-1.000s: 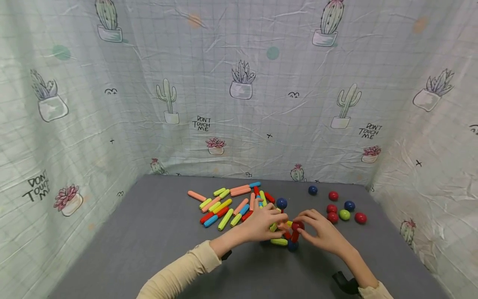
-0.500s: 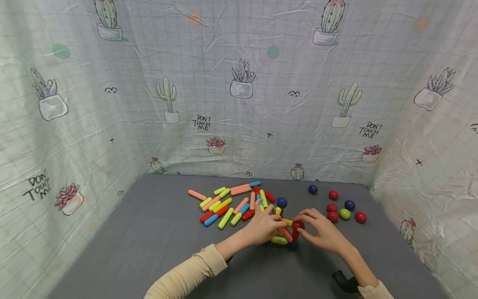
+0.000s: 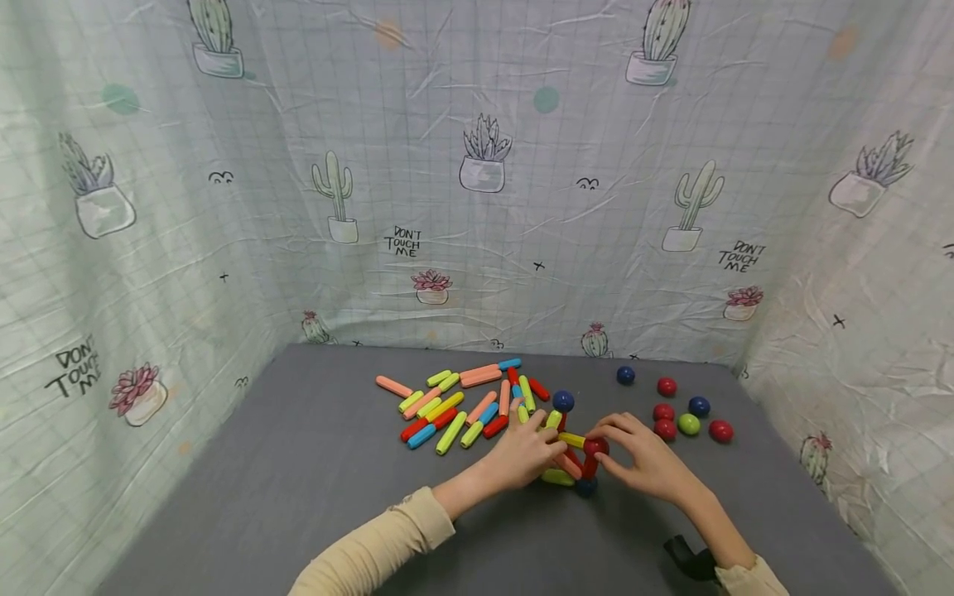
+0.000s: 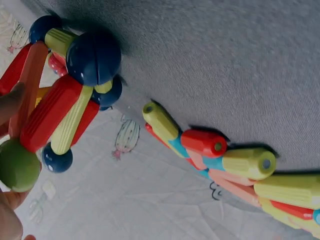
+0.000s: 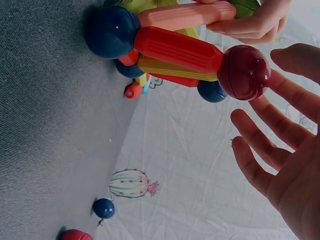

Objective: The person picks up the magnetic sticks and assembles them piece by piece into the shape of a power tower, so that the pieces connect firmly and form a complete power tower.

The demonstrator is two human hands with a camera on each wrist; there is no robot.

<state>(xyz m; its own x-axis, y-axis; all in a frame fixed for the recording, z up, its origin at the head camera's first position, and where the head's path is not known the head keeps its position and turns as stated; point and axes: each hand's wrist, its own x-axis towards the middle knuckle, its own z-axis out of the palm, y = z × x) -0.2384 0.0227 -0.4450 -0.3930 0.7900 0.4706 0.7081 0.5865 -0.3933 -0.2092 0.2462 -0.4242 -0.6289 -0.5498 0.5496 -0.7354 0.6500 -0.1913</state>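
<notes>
A framework of magnetic rods and balls stands on the grey table. My left hand (image 3: 522, 455) pinches a salmon magnetic rod (image 5: 185, 16) near its upper end, its fingers also touching a green ball (image 4: 19, 166). The rod's lower end meets a blue ball (image 5: 112, 32) on the table. At the other side, thumb and index finger of my right hand (image 3: 644, 463) are around a red ball (image 5: 245, 72), with the other fingers spread. A red rod (image 5: 177, 49) links that red ball down to the blue one, and a yellow rod (image 3: 571, 440) runs to it from behind.
Left and behind lie many loose rods (image 3: 450, 432) in lime, salmon, red, blue and yellow. Several loose balls (image 3: 689, 425), red, blue and green, are at the back right. A patterned cloth (image 3: 484, 248) hangs behind the table. A black strap (image 3: 689, 561) hangs by the right wrist.
My left hand has swung the salmon rod's lower end down and right to the front blue ball, then shifted slightly. The right hand has stayed at the red ball.
</notes>
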